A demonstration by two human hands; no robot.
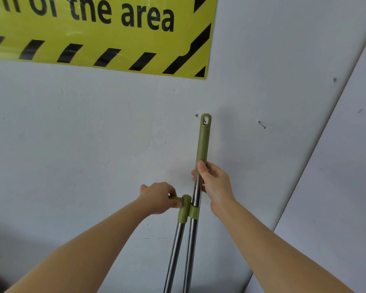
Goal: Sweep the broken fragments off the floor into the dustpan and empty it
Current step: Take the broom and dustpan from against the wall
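Broom (203, 142) & dustpan pole (175, 250) stand upright side by side close to the wall, both held; lower ends run off btm edge of view.

Wall (82, 144): pale grey-white, fills most of view. A side wall (347, 187) meets it at R along a slanted corner line.

Sign (93, 28): yellow w/ black hazard stripes, top L on wall, cut by frame; "of the area" readable.

Broom: chrome tube w/ long green grip on top, hang hole at tip. Tip sits just beside a small mark (196, 115) on wall.

Dustpan pole: chrome, shorter, just L of broom, topped by green T-handle (185, 206).

R hand (215, 185): fingers wrapped round broom where green grip meets chrome, thumb lying up on the grip.

L hand (159, 197): fingers curled round the sideways stub of the T-handle, back of hand up.

Clip (193, 212): green, on broom tube at T-handle height, touching dustpan pole's cap; poles sit tight together there.

Nail (262, 124): small, sticks out of wall R of broom tip, apart from it.
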